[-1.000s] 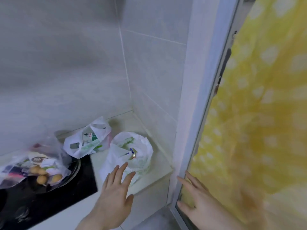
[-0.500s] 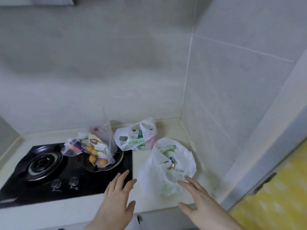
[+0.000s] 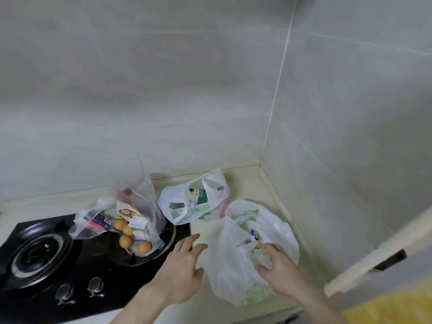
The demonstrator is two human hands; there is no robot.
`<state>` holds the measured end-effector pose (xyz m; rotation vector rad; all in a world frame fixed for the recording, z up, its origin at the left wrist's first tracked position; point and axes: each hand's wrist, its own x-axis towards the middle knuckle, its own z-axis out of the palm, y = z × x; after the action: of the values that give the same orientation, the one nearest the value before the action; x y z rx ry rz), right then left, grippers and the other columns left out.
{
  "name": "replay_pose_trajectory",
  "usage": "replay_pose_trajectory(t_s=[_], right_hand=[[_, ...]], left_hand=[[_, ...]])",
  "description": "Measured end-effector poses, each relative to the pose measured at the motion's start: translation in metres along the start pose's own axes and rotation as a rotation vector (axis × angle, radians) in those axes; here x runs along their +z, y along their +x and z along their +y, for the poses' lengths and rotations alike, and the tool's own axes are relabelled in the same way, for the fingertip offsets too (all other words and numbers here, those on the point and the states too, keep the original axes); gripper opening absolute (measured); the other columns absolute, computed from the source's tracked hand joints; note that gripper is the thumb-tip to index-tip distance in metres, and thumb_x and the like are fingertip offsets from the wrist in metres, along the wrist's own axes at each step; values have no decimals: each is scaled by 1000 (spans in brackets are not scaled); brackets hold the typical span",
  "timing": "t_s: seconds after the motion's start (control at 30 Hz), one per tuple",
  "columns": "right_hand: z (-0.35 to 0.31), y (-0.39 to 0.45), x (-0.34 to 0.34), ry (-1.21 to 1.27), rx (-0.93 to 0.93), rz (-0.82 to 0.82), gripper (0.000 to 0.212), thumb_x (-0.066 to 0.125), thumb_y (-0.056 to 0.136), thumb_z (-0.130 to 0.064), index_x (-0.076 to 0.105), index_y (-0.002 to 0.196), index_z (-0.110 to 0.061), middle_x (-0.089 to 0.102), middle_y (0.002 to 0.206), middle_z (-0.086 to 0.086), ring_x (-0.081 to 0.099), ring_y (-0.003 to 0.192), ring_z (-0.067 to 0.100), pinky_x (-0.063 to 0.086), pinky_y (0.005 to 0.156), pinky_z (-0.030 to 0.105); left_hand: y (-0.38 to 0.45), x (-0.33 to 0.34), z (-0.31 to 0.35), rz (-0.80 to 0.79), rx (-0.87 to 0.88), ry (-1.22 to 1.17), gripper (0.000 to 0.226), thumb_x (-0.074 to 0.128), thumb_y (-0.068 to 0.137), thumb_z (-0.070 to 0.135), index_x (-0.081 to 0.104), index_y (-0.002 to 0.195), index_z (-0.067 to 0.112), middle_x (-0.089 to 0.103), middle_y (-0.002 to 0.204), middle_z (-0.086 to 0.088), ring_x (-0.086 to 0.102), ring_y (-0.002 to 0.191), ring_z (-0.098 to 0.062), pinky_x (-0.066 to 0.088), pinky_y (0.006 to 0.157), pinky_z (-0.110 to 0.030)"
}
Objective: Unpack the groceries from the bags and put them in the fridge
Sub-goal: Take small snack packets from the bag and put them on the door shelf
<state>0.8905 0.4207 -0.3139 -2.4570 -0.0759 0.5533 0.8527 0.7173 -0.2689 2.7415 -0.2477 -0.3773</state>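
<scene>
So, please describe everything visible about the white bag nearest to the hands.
The nearest white bag is thin, crumpled plastic with faded green print. It lies slumped on the pale counter in the corner, right of the stove. Its mouth is gathered, with something small and blue there. The right hand touches its top; the left hand hovers beside it.

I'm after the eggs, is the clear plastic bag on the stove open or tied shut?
Cannot tell. The clear plastic bag lies slumped on the black stove, brown eggs visible through it.
</scene>
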Motion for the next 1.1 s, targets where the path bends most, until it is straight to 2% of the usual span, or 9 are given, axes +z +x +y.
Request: replay_pose_trajectory(t_s=[0.1, 0.2, 0.4, 0.47, 0.57, 0.67, 0.87, 0.97, 1.1], right_hand=[[4, 23, 7, 6, 51, 6, 44, 62, 89, -32, 53, 132, -37, 46, 135, -10, 57, 117, 12, 47, 102, 30], [6, 51, 14, -51, 94, -17, 47, 59, 92, -32, 54, 138, -29, 52, 138, -6, 56, 128, 18, 48, 104, 33], [17, 71, 39, -158, -21, -347, 47, 44, 103, -24, 51, 146, -43, 52, 153, -12, 46, 143, 14, 34, 120, 29], [17, 73, 36, -143, -63, -390, 46, 47, 101, -21, 55, 130, -56, 58, 144, -17, 51, 135, 8, 36, 117, 25], [26, 81, 25, -65, -39, -290, 35, 57, 99, -21, 59, 117, -51, 62, 124, -23, 56, 106, -5, 42, 96, 11], [39, 104, 13, -89, -36, -179, 35, 63, 96, -21, 65, 129, -32, 58, 125, -14, 55, 98, 0, 46, 92, 19], [39, 143, 21, -301, -3, -180, 71, 68, 86, -20, 40, 152, -22, 39, 150, 2, 52, 128, 27, 45, 106, 33], [43, 151, 37, -415, -3, -213, 73, 67, 82, -16, 39, 148, -23, 35, 152, 1, 51, 123, 29, 48, 99, 36], [46, 155, 44, -482, -2, -154, 52, 68, 78, -14, 49, 126, -21, 43, 128, 2, 55, 100, 26, 48, 82, 33]], left_hand=[[26, 11, 8, -99, 32, -28, 64, 52, 94, 28, 34, 155, 31, 12, 167, 4, 16, 153, -23, 25, 123, -38], [62, 25, 36, -186, 94, -93, 60, 53, 93, 25, 40, 151, 33, 13, 167, 2, 17, 153, -24, 25, 123, -39], [106, 60, 45, -314, -24, -120, 48, 47, 93, 21, 59, 136, 39, 14, 170, -3, 3, 158, -25, 7, 127, -45], [107, 67, 33, -364, -79, -65, 48, 44, 95, 24, 57, 140, 35, 20, 169, -1, 0, 158, -27, -1, 127, -50], [99, 71, 16, -417, -160, 33, 56, 39, 97, 26, 43, 152, 19, 28, 165, -4, 3, 157, -30, -5, 126, -54], [86, 70, 9, -335, -219, 43, 58, 40, 95, 28, 43, 152, 17, 35, 159, -3, 16, 153, -29, 2, 127, -49], [65, 76, 7, -95, -386, -115, 62, 45, 94, 31, 38, 154, 20, 35, 157, 6, 30, 145, -21, 26, 120, -36], [58, 77, 0, -49, -448, -179, 64, 46, 93, 29, 36, 155, 17, 33, 157, 6, 34, 140, -21, 33, 116, -33], [49, 78, -7, -18, -446, -244, 65, 48, 91, 26, 38, 155, 18, 32, 156, 7, 33, 140, -20, 31, 117, -27]])
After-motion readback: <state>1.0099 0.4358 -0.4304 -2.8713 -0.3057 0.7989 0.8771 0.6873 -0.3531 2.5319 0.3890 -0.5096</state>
